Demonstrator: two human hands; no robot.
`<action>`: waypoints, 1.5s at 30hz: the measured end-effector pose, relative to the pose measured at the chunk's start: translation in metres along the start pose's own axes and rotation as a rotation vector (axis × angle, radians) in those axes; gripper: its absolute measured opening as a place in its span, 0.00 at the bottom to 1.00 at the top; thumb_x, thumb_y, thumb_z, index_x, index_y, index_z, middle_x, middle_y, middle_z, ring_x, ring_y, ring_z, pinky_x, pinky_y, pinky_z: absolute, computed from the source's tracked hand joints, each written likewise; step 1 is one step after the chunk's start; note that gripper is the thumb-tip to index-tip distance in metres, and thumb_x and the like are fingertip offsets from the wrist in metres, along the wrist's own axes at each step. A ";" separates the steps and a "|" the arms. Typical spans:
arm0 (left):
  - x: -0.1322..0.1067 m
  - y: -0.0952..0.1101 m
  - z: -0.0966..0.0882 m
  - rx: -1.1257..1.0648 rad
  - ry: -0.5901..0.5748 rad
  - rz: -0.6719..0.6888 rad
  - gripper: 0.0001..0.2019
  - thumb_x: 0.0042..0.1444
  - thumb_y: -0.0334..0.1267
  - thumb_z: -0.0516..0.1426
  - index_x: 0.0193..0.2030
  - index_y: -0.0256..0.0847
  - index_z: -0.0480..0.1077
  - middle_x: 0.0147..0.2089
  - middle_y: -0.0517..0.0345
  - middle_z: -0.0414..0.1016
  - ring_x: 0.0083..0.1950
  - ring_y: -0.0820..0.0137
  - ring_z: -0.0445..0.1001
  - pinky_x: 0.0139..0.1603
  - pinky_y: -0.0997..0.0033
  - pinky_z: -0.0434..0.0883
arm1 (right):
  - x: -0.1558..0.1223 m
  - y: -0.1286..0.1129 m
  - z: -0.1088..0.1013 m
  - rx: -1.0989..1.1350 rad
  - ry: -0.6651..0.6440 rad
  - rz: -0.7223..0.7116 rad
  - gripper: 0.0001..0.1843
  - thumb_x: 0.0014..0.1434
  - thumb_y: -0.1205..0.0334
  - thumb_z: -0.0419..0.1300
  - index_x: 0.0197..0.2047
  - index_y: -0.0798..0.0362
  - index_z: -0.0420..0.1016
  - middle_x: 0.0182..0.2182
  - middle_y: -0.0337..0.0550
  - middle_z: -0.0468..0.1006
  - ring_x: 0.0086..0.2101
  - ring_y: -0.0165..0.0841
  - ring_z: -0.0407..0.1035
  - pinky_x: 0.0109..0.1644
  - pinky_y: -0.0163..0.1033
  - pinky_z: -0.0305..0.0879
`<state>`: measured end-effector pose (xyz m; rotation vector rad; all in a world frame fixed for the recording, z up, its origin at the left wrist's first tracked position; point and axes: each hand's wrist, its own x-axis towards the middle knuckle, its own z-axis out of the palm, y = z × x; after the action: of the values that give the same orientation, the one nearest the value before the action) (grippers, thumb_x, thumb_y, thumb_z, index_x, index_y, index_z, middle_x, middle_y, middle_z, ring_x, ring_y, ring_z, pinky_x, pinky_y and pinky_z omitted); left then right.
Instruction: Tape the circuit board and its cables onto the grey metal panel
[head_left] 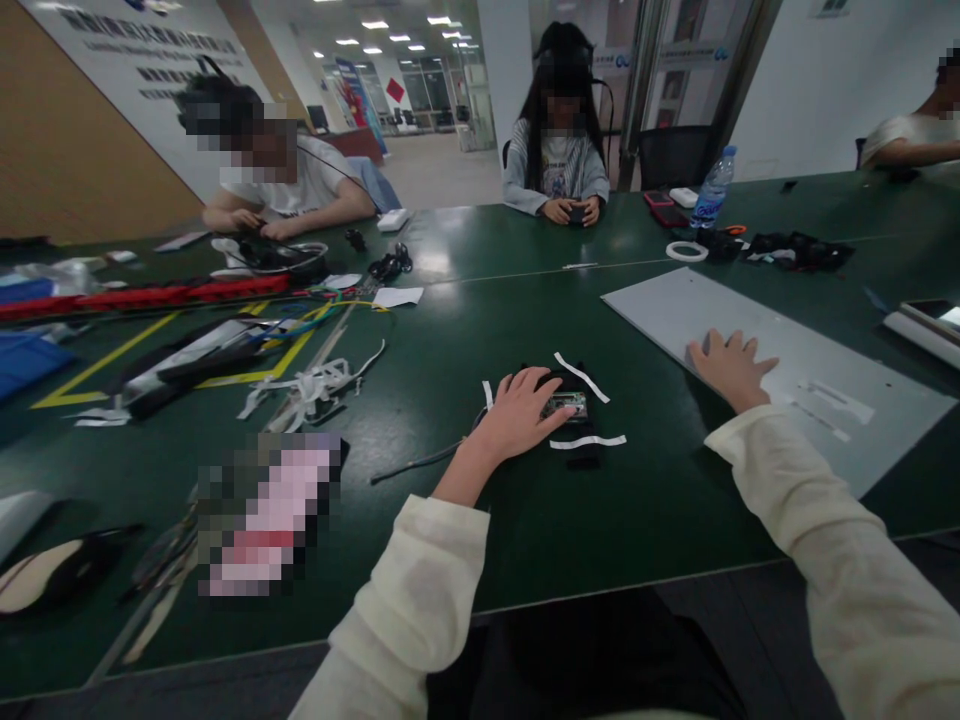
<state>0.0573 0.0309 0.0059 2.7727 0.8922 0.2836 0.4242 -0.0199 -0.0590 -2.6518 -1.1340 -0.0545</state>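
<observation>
My left hand (525, 408) lies with fingers stretched over a small circuit board (568, 404) on a black fabric piece (583, 455), covering part of both. White strips lie around the board: one strip (587, 442) below it, another strip (583, 377) above right, and a short one by my fingers. A dark cable (420, 463) runs out to the left from under my hand. My right hand (731, 368) rests flat, fingers spread, on a large light-grey board (795, 350). Two narrow whitish strips (836, 402) lie on that board beside my wrist.
On the green table (480, 330) a tangle of white strips (319, 390) and a blurred-out pink flat object (281, 510) lie left. A tape roll (686, 251) and water bottle (714, 188) stand far right. Two people sit across; another person is at the far right.
</observation>
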 end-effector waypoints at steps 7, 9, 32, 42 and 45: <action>0.002 -0.001 -0.003 0.018 0.010 0.000 0.33 0.57 0.64 0.49 0.63 0.46 0.61 0.63 0.48 0.60 0.65 0.51 0.56 0.65 0.47 0.56 | -0.003 -0.001 0.000 -0.012 0.019 -0.050 0.36 0.63 0.41 0.37 0.61 0.56 0.63 0.63 0.65 0.54 0.62 0.64 0.46 0.55 0.77 0.39; 0.003 -0.002 -0.003 0.030 0.016 0.001 0.34 0.56 0.65 0.49 0.62 0.45 0.62 0.63 0.47 0.60 0.65 0.50 0.56 0.65 0.46 0.55 | -0.006 -0.004 -0.001 -0.018 0.017 -0.064 0.36 0.63 0.41 0.37 0.61 0.57 0.63 0.64 0.64 0.54 0.62 0.65 0.46 0.56 0.77 0.40; 0.002 0.002 -0.006 -0.067 0.046 0.036 0.36 0.47 0.60 0.61 0.60 0.45 0.64 0.61 0.48 0.63 0.63 0.52 0.60 0.63 0.48 0.60 | -0.036 -0.037 -0.004 -0.098 -0.039 -0.334 0.35 0.64 0.41 0.37 0.66 0.53 0.56 0.65 0.58 0.52 0.61 0.63 0.47 0.56 0.72 0.46; 0.001 0.004 -0.035 -0.046 0.278 0.016 0.37 0.45 0.55 0.65 0.61 0.47 0.61 0.60 0.48 0.61 0.63 0.52 0.58 0.64 0.48 0.59 | -0.055 -0.051 -0.015 -0.089 -0.119 -0.463 0.37 0.64 0.40 0.37 0.69 0.54 0.53 0.68 0.55 0.50 0.63 0.62 0.44 0.60 0.68 0.44; -0.001 0.006 -0.041 -0.041 0.331 0.011 0.40 0.45 0.54 0.65 0.64 0.46 0.58 0.61 0.48 0.60 0.64 0.52 0.57 0.64 0.48 0.58 | -0.072 -0.059 -0.019 -0.069 -0.157 -0.560 0.38 0.64 0.40 0.37 0.69 0.54 0.52 0.68 0.53 0.48 0.64 0.61 0.43 0.61 0.67 0.43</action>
<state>0.0500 0.0311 0.0465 2.7378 0.9290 0.7708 0.3335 -0.0366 -0.0371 -2.3400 -1.9237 0.0124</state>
